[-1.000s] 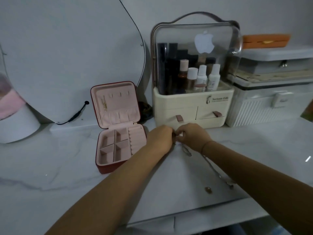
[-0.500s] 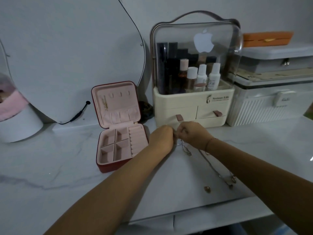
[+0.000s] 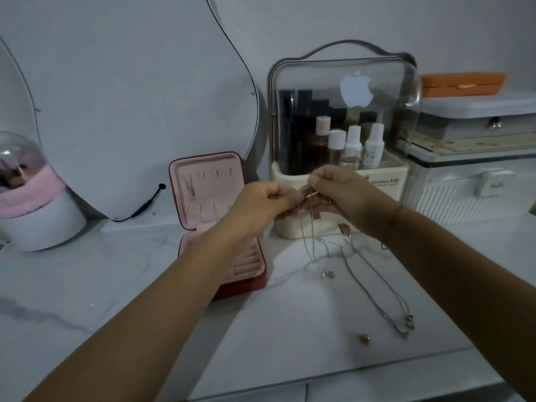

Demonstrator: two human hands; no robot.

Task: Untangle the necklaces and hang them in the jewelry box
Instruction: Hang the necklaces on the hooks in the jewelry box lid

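Note:
A red jewelry box [image 3: 255,281] with pink lining stands open on the white marble counter, its lid upright with a row of small hooks; one gold piece hangs at the left hook. My left hand [image 3: 261,203] and my right hand [image 3: 345,195] are raised together just right of the box, both pinching the top of a thin silver necklace [image 3: 311,250]. It hangs down, and its pendant reaches the counter. A second necklace [image 3: 377,288] lies stretched on the counter to the right. A small gold bead [image 3: 364,339] lies loose near the front.
A cream cosmetics organizer [image 3: 342,158] with a clear dome stands right behind my hands. White storage cases [image 3: 470,184] sit to its right, an orange box on top. A curved mirror [image 3: 130,97] leans at the back left, and beside it is a white pot [image 3: 37,219].
Both hands have risen from the counter, lifting one necklace so it hangs. The other necklace stays on the counter.

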